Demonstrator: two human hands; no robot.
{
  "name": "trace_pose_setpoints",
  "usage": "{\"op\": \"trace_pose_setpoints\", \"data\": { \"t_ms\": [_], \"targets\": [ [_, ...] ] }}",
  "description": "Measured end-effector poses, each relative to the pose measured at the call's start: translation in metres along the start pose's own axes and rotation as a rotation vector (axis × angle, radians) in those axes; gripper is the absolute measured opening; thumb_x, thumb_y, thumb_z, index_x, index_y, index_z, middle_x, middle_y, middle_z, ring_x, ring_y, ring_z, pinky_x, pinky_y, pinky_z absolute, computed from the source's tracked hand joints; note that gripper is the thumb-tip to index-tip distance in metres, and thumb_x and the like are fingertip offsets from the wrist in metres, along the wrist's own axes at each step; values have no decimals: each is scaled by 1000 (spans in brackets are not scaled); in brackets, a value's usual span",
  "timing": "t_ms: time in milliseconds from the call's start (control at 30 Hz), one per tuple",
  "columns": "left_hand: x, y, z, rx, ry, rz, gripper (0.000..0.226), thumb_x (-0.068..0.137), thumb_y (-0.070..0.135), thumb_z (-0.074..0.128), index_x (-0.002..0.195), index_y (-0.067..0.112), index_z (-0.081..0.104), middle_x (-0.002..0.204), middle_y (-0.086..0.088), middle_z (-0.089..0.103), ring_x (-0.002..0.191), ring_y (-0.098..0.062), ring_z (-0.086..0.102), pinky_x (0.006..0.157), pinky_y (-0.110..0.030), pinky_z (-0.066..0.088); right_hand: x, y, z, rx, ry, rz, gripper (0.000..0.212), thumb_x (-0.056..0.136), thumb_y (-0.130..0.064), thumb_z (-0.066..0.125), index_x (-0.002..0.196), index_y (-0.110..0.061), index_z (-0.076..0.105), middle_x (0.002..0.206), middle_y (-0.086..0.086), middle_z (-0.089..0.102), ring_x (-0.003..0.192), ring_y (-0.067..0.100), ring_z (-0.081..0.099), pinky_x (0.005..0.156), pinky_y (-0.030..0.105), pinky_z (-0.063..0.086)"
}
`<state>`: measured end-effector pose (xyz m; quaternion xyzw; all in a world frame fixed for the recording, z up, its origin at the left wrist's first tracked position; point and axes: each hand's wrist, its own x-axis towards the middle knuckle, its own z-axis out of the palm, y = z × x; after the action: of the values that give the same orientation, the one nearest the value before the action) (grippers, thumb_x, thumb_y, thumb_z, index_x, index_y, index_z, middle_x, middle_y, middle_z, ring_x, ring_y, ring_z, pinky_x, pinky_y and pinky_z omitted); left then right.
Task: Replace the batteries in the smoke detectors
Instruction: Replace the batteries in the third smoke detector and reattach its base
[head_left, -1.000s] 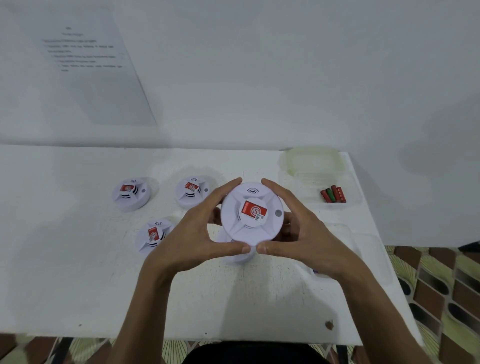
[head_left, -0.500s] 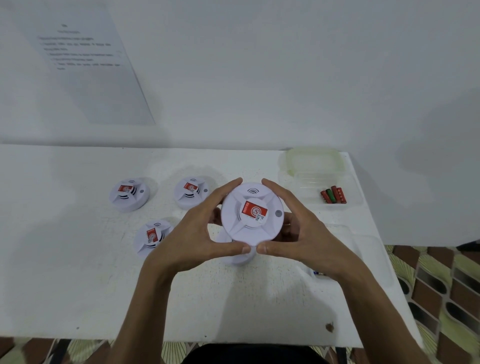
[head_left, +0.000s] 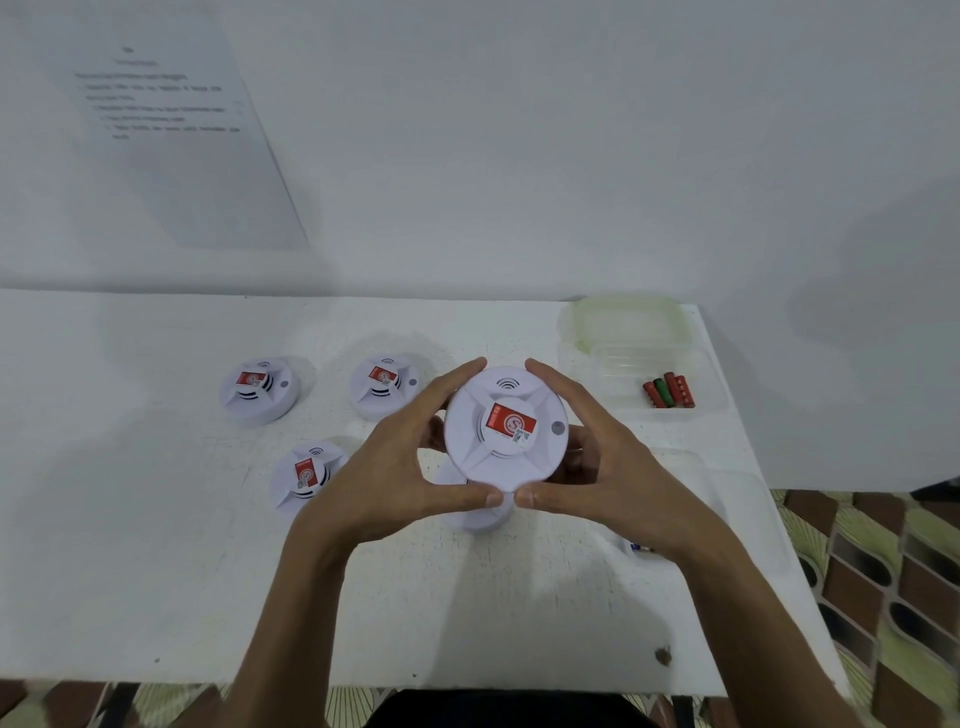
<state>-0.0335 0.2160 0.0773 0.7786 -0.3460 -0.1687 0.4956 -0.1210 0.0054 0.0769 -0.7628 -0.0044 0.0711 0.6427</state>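
I hold a round white smoke detector (head_left: 506, 427) with a red label above the white table (head_left: 156, 571). My left hand (head_left: 395, 467) grips its left rim and my right hand (head_left: 608, 462) grips its right rim, thumbs meeting at the near edge. Beneath it another white round part (head_left: 480, 514) lies on the table, mostly hidden. Three more detectors lie to the left: one at the far left (head_left: 258, 389), one at the back (head_left: 383, 384), one nearer (head_left: 306, 475). Red and green batteries (head_left: 669, 391) lie in a clear container (head_left: 613, 364).
A pale green lid (head_left: 623, 319) sits behind the clear container at the back right. Another clear container (head_left: 727, 483) stands near the right edge, with a small battery-like item (head_left: 640, 548) partly hidden by my right wrist. A printed sheet (head_left: 166, 119) hangs on the wall.
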Motion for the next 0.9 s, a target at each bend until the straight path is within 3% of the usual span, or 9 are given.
{"op": "trace_pose_setpoints", "data": {
  "t_ms": [233,367,500,633,733,800,900],
  "targets": [
    [6,-8,-2,-6,0,-13,95,67,34,84,142,41,27,133,31,43,115,-3,51,88,-18,49,8,3,-2,-79,-6,13,101,75,-13,84,144,-55,24,130,-13,59,111,21,64,92,42,56],
    [12,-17,-2,-32,20,-34,93,63,36,85,136,40,29,127,29,46,111,-1,52,83,-15,50,17,7,-1,-101,16,9,100,76,-15,83,147,-48,20,137,-14,54,117,16,61,94,35,55],
    [26,-27,-6,6,26,-66,93,64,40,85,137,41,29,129,25,47,106,-1,56,82,-18,52,30,13,-3,-167,65,42,97,72,-29,86,143,-49,24,120,-10,64,102,22,67,85,40,59],
    [45,-43,-12,91,8,-63,93,67,38,83,142,36,29,133,20,47,99,-4,59,82,-21,53,52,17,-14,-378,146,51,94,69,-41,86,144,-45,28,97,-9,66,79,10,64,73,22,56],
    [65,-58,-10,187,33,-53,90,69,32,83,143,29,32,133,11,50,88,-2,59,74,-7,48,72,22,-21,-430,143,71,92,71,-38,85,144,-42,31,91,-19,62,75,-3,60,66,9,47],
    [79,-69,-7,261,46,-69,89,69,31,83,143,27,32,134,4,49,84,-3,58,67,1,42,85,28,-25,-454,134,101,91,71,-34,85,144,-40,31,87,-25,58,73,-10,58,64,5,43],
    [94,-88,-1,298,32,-121,91,68,37,83,143,30,31,137,2,43,85,-1,56,69,-5,42,102,38,-29,-475,114,152,92,72,-30,85,146,-36,31,96,-24,60,77,-7,58,68,5,41]
  ]
}}
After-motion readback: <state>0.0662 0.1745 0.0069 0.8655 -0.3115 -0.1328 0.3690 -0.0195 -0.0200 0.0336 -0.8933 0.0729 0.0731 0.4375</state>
